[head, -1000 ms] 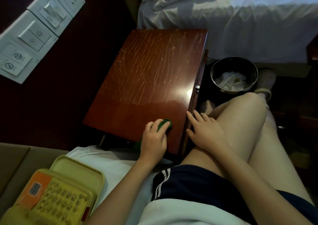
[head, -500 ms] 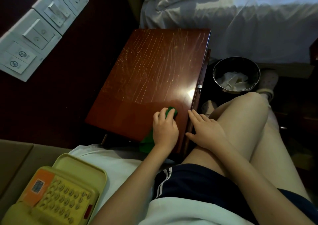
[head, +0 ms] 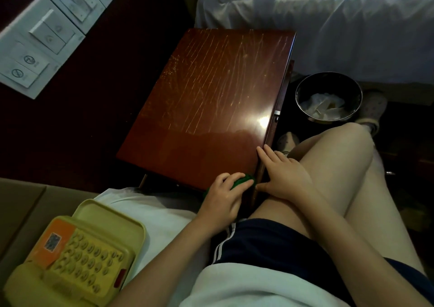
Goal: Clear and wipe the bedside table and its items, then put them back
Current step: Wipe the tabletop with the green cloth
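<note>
Nearest, at lower left, a yellow keypad telephone (head: 75, 257) lies on a white sheet (head: 164, 215), just beside the person's left forearm. The person sits with bare thighs crossed, in dark shorts (head: 265, 248) with white side stripes.

The left hand (head: 223, 198) has its fingers curled over a green cloth (head: 244, 181) and holds it down on the near right corner of the bedside table (head: 211, 95); only a small part of the cloth shows past the fingers. The right hand (head: 284, 177) lies flat, fingers straight and slightly spread, against the table's right edge above the thigh, its thumb tip close to the left hand's fingertips.

The table's reddish-brown top is glossy, marked by many fine pale streaks across its far part, with a bright glare spot near the right edge.

Farther right, on the dark floor, a round metal waste bin (head: 328, 95) holds crumpled white paper, and a light slipper (head: 373, 109) sits just beside it. At upper left a white switch panel (head: 47, 31) is fixed to the dark wall. Farthest, a bed (head: 328, 13) with rumpled white bedding spans the top.
</note>
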Demonstrator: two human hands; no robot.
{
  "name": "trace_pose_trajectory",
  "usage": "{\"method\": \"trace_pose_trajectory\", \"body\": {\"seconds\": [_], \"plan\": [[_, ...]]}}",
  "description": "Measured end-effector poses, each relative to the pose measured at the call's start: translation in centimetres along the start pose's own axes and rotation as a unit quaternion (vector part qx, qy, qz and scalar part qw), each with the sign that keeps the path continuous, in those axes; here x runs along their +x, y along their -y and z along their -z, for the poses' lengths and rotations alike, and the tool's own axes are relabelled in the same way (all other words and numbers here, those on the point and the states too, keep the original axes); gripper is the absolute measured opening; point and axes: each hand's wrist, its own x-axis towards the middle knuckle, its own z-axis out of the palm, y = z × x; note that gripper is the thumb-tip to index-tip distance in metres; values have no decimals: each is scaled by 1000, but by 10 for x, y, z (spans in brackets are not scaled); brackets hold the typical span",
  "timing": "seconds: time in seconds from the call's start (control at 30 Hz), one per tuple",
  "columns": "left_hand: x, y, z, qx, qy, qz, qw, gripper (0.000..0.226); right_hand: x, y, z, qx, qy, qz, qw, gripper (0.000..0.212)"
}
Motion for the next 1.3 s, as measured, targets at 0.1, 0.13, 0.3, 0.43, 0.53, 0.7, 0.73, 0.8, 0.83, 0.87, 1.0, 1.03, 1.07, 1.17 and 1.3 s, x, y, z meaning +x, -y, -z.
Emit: {"method": "trace_pose_trajectory", "body": {"seconds": [0.1,0.13,0.3,0.43,0.53,0.7,0.73,0.8,0.83,0.87,1.0,1.03,1.07,1.17,1.3], "plan": [[5,7,6,8,5,4,1000,45,-1,0,-1,1,-9,2,1000,91],[6,9,8,10,-1,12,1000,44,-1,0,-1,1,-13,3,1000,88],[17,34,22,11,-75,138,988,38,-1,0,-1,-1,-17,5,1000,84],[31,61,37,4,-88,211,973,38,-2,1,-1,-4,-19,7,1000,83],[47,74,43,7,-118,269,956,37,-3,2,-1,-4,-25,12,1000,82],[75,62,36,43,-159,347,923,38,-1,5,-1,-10,-30,12,999,80],[79,56,34,54,-160,351,921,38,-1,6,0,-11,-32,12,999,79],[85,46,29,68,-152,333,928,39,-1,7,0,-14,-33,10,999,78],[87,41,25,71,-144,316,935,39,-1,8,-1,-14,-33,9,999,78],[89,36,23,74,-137,297,942,38,0,8,-1,-14,-33,9,999,78],[91,14,12,64,-121,229,964,36,1,8,-2,-10,-36,7,999,77],[89,8,10,58,-118,208,969,36,1,8,-2,-12,-37,6,999,77],[86,4,7,52,-115,186,974,35,1,8,-2,-15,-38,5,999,76],[72,0,3,45,-95,132,986,40,2,7,-3,-18,-40,3,999,76],[49,11,10,41,-49,81,995,44,6,8,-3,-11,-38,-4,999,75]]}}
